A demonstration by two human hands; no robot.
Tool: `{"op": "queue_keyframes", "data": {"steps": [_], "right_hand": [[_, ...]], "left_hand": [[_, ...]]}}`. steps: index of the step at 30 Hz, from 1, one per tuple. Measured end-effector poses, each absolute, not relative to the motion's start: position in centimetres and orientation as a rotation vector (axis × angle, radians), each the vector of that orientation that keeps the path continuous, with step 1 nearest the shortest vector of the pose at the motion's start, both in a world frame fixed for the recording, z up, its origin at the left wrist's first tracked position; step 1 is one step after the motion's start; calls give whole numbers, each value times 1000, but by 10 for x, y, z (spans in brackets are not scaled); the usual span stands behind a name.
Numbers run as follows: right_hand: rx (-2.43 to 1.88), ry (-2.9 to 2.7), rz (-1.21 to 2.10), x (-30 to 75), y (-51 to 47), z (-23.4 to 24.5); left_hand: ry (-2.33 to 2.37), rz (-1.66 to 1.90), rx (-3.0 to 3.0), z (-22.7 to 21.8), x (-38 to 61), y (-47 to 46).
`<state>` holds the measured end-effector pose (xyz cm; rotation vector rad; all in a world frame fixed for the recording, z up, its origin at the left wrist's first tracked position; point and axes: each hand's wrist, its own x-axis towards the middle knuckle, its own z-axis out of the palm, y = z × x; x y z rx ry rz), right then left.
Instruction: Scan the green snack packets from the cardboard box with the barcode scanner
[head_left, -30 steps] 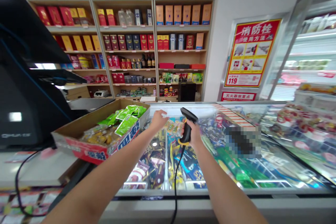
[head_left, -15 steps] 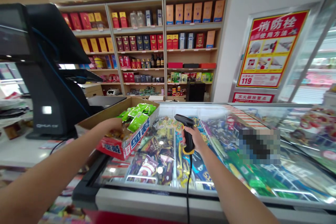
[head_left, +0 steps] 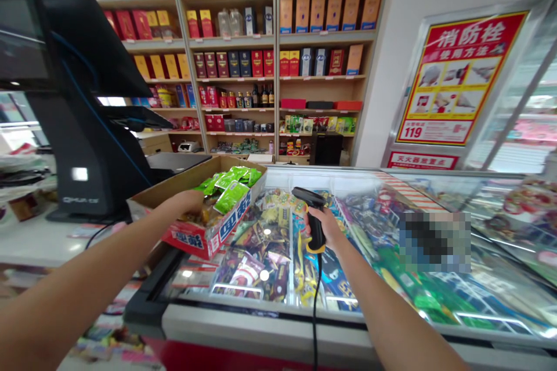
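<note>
My right hand (head_left: 327,226) is wrapped round the grip of a black barcode scanner (head_left: 310,208) with a yellow base, held above the glass lid of a chest freezer (head_left: 304,324). Its black cable (head_left: 315,313) hangs down toward me. My left hand (head_left: 185,204) reaches into an open cardboard box (head_left: 195,240) resting on the freezer's left end. Green snack packets (head_left: 230,185) and yellowish ones fill that box. The left fingers dip among the packets and are mostly hidden behind the hand.
A black point-of-sale terminal (head_left: 82,127) stands on the counter at left. Ice cream packs (head_left: 261,255) show under the freezer glass. Shelves of boxed goods (head_left: 261,64) line the back wall. A red fire-hydrant poster (head_left: 456,75) hangs at right.
My left hand left the packet it held near the scanner and swung left into the cardboard box. The scanner hand stayed almost still over the freezer glass.
</note>
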<state>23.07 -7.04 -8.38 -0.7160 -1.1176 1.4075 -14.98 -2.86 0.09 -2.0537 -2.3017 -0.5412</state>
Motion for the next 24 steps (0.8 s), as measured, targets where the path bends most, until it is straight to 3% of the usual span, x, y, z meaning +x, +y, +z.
{"op": "queue_keyframes", "data": {"steps": [3, 5, 11, 15, 19, 24], "right_hand": [[-714, -1125, 1411, 231, -70, -84], [-717, -1130, 1414, 231, -70, -84], [-689, -1158, 1431, 231, -71, -84], [-659, -1183, 1447, 233, -73, -84], [-660, -1168, 1454, 233, -75, -82], [-653, -1153, 1454, 231, -77, -82]], "left_hand": [[-2459, -390, -2090, 23, -152, -35], [-2499, -579, -2117, 40, -148, -42], [-2077, -2341, -2215, 39, -77, -65], [-1644, -2986, -2022, -14, -7, -58], [-1614, -3089, -1984, -77, 27, -33], [-1503, -2795, -1955, -123, 24, -17]]}}
